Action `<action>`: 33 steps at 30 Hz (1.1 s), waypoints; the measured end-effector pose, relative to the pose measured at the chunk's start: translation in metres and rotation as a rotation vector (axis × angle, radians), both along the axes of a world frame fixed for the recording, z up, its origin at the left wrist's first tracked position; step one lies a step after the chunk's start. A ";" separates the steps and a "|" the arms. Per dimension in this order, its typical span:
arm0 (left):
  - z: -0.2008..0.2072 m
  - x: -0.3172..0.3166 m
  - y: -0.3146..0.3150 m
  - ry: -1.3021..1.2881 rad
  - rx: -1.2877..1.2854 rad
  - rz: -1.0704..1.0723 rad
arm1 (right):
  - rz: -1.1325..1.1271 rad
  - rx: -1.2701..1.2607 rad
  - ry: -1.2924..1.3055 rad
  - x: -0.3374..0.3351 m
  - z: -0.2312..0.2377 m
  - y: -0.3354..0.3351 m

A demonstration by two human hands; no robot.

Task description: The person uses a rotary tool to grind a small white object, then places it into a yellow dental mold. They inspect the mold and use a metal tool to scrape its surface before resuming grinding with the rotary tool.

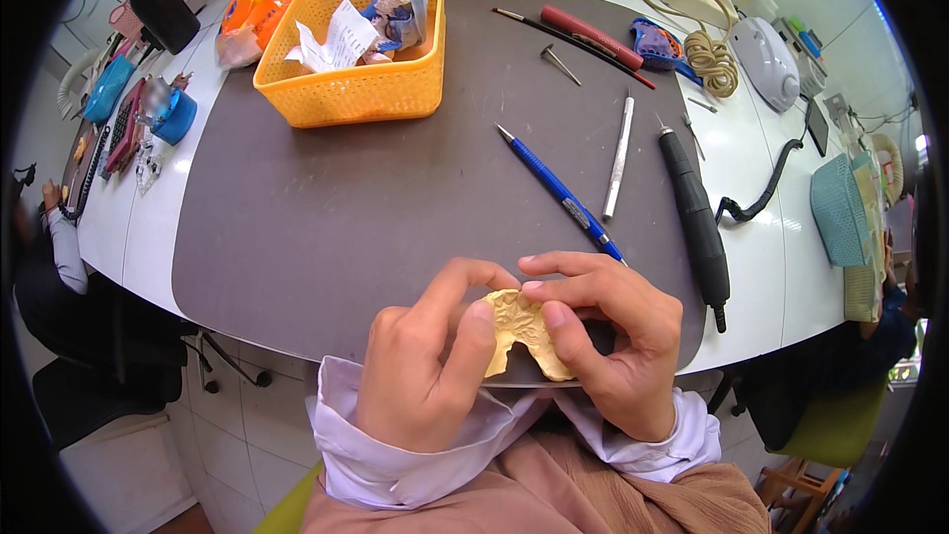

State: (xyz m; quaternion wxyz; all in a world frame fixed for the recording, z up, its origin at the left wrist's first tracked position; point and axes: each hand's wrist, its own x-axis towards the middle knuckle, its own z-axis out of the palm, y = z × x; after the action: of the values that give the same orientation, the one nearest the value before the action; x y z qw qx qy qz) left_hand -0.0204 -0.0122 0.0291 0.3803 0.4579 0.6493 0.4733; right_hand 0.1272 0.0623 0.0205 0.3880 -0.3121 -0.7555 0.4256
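A pale yellow dental cast (525,323), arched like a horseshoe with its notch toward me, is held over the near edge of the grey mat. My left hand (425,356) grips its left side, thumb on the face and index finger curled at the far rim. On the other side my right hand (623,341) pinches the cast, its thumb on the right arm and fingertips along the far rim. Just beyond the right hand lies a blue mechanical pencil (560,190). Farther right are a slim silver carving tool (620,158) and a black handpiece (695,222) with a thin bur.
An orange basket (346,104) holding crumpled paper and a blue-grey piece stands far left on the mat (297,227). A brush (578,47), a pink rod (590,35) and a small metal tool (561,64) lie at the back. Right, a coiled cord (717,64) sits beside a white machine (766,64).
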 end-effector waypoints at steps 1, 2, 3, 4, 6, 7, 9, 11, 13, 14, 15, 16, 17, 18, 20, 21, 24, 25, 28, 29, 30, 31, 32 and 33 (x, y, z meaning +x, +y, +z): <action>0.000 -0.001 0.000 0.012 -0.002 -0.016 | 0.003 -0.002 0.007 0.001 -0.001 0.000; 0.000 -0.002 0.000 0.025 -0.004 -0.029 | 0.004 -0.067 0.032 0.000 -0.001 0.000; 0.000 -0.002 0.000 0.042 0.002 -0.027 | 0.004 -0.132 0.057 -0.001 -0.001 0.000; 0.000 0.000 0.000 0.058 0.011 -0.029 | 0.002 -0.194 0.081 -0.001 0.001 0.000; 0.000 0.002 -0.001 0.079 0.030 -0.032 | 0.040 -0.202 0.043 0.000 0.004 0.003; -0.002 0.002 -0.003 0.085 0.041 -0.029 | 0.063 -0.205 0.024 0.000 0.005 0.004; -0.005 0.004 -0.006 0.096 0.084 -0.017 | 0.055 -0.175 0.026 0.000 0.004 0.003; -0.011 0.005 -0.006 0.102 0.146 -0.004 | 0.051 -0.138 0.036 0.001 0.002 0.003; -0.012 0.005 -0.006 0.134 0.164 -0.015 | 0.052 -0.093 0.057 0.002 0.001 0.003; -0.012 0.004 -0.006 0.148 0.174 -0.022 | 0.059 -0.087 0.057 0.003 0.001 0.003; -0.012 0.004 -0.006 0.148 0.183 -0.025 | 0.067 -0.081 0.056 0.003 -0.001 0.004; -0.014 0.004 -0.007 0.149 0.191 -0.026 | 0.078 -0.077 0.057 0.004 -0.001 0.005; -0.014 0.004 -0.007 0.150 0.200 -0.027 | 0.088 -0.073 0.043 0.005 -0.001 0.006; -0.014 0.004 -0.007 0.148 0.193 -0.032 | 0.098 -0.070 0.028 0.006 -0.001 0.007; -0.013 0.002 -0.005 0.145 0.180 -0.041 | 0.100 -0.098 0.012 0.006 0.000 0.008; -0.011 0.001 -0.005 0.104 0.146 -0.039 | 0.090 -0.130 0.009 0.006 0.001 0.006; -0.002 0.000 -0.005 0.011 0.068 -0.022 | 0.016 -0.318 0.097 0.001 0.007 -0.002; 0.000 -0.001 -0.003 -0.002 0.060 -0.022 | -0.023 -0.395 0.141 0.000 0.008 -0.005; -0.003 0.003 0.000 -0.043 0.075 0.030 | -0.042 -0.370 0.141 0.004 0.006 -0.006; -0.005 0.004 0.001 -0.057 0.087 0.055 | -0.023 -0.308 0.111 0.004 0.004 -0.005; -0.005 0.005 0.001 -0.050 0.081 0.053 | -0.002 -0.248 0.084 0.005 0.001 -0.003; -0.003 0.004 0.000 -0.044 0.077 0.056 | 0.025 -0.187 0.055 0.005 0.001 -0.003; -0.001 0.003 -0.001 -0.038 0.072 0.059 | 0.056 -0.160 0.028 0.005 0.002 -0.002; 0.001 0.002 -0.003 -0.031 0.062 0.058 | 0.087 -0.133 0.001 0.005 0.003 -0.001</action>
State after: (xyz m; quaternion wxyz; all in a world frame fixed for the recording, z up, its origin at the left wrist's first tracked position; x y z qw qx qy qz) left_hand -0.0182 -0.0153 0.0301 0.3621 0.4429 0.6414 0.5112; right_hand 0.1324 0.0616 0.0237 0.3480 -0.3039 -0.7384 0.4913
